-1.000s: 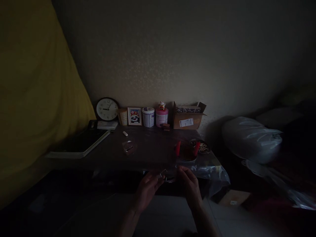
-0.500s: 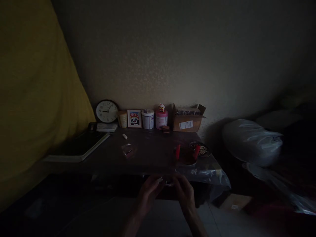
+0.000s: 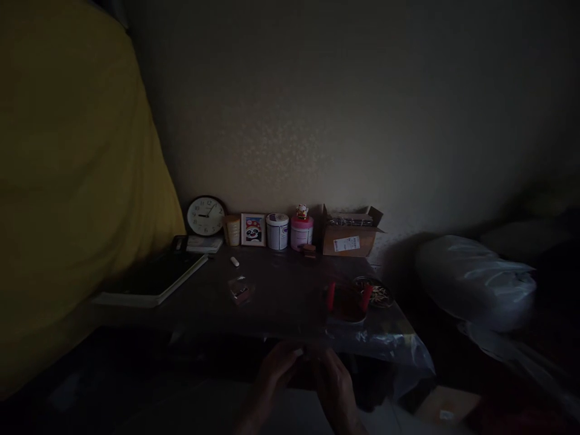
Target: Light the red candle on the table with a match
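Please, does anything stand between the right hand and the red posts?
Nothing visible stands upright between the right hand and the red posts; only the plastic-covered table edge lies there.

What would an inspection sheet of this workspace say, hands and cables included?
Surface: dark table, clear plastic sheet draped over its near right corner.
Things in hand: too dark to make out.
Clutter: clock, picture frame, white tub, pink tub topped by a figurine, and open box along the back.
Hands: left hand and right hand close together near the table's front edge.
Cables: nothing seen.
Surroundings: yellow cloth at left, wall behind, plastic bag at right.
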{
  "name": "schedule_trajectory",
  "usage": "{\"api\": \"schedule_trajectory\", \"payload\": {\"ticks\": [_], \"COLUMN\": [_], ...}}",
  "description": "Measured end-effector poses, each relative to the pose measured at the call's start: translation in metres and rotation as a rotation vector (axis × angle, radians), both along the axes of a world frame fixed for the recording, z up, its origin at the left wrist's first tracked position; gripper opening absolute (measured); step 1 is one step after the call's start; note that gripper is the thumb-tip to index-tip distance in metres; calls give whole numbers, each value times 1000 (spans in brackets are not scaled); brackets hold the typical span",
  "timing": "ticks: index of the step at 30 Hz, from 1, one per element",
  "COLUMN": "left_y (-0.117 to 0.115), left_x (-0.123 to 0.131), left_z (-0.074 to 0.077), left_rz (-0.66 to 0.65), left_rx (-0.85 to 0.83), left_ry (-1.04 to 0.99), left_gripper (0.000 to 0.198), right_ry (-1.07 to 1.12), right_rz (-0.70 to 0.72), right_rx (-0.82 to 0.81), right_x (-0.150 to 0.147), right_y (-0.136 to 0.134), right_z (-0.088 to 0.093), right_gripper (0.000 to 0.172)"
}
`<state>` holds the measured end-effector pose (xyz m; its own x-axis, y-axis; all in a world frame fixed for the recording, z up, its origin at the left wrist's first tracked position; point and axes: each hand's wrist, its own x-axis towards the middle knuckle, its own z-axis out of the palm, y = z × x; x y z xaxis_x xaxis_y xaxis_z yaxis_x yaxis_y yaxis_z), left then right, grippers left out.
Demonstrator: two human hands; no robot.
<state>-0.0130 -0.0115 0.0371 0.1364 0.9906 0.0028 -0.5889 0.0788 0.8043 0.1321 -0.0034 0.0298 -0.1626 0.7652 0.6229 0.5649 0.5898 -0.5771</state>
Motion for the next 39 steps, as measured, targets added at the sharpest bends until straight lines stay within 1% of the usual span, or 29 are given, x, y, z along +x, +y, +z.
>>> {"api": "schedule_trajectory", "payload": {"ticks": [2, 7, 9, 12, 16, 19, 21, 24, 27, 29, 33, 36, 39], "left_y": [1, 9, 9, 2, -20, -35, -41, -45, -47, -49, -57, -60, -54], "left_x": [0, 2, 2, 1, -3, -7, -8, -8, -5, -4, -1, 0, 2], "left_z": [-2, -18, -20, -13, 10, 21, 23, 23, 25, 29, 39, 41, 40], "left_rz": [6, 17, 36, 76, 94, 122, 123, 105, 125, 140, 106, 95, 154], "left_rx": [-12, 13, 1, -24, -34, -34, -24, -23, -58, -62, -24, 21, -75], "left_ry": [-16, -62, -63, -67, -48, -12, -15, -43, -93, -121, -108, -113, -106], "left_gripper": [19, 20, 20, 21, 23, 22, 21, 21, 17, 15, 16, 19, 17], "right_ry": [-6, 4, -2, -23, -30, 5, 24, 32, 35, 45, 22, 15, 60], "right_rz": [0, -8, -12, -8, 0, 8, 17, 18, -14, -44, -67, -107, -121], "right_rx": [13, 61, 92, 123, 129, 110, 114, 151, 174, 195, 231, 260, 285], "right_x": [-1, -1, -2, -3, -6, -8, -9, -8, -7, -7, -6, -3, 0], "right_y": [0, 3, 5, 7, 2, -8, -16, -30, -43, -50, -53, -54, -64], "right_z": [0, -2, -4, -6, -5, -2, 4, 19, 37, 45, 45, 48, 63], "right_gripper": [26, 29, 30, 33, 33, 30, 30, 27, 20, 19, 20, 21, 15]}}
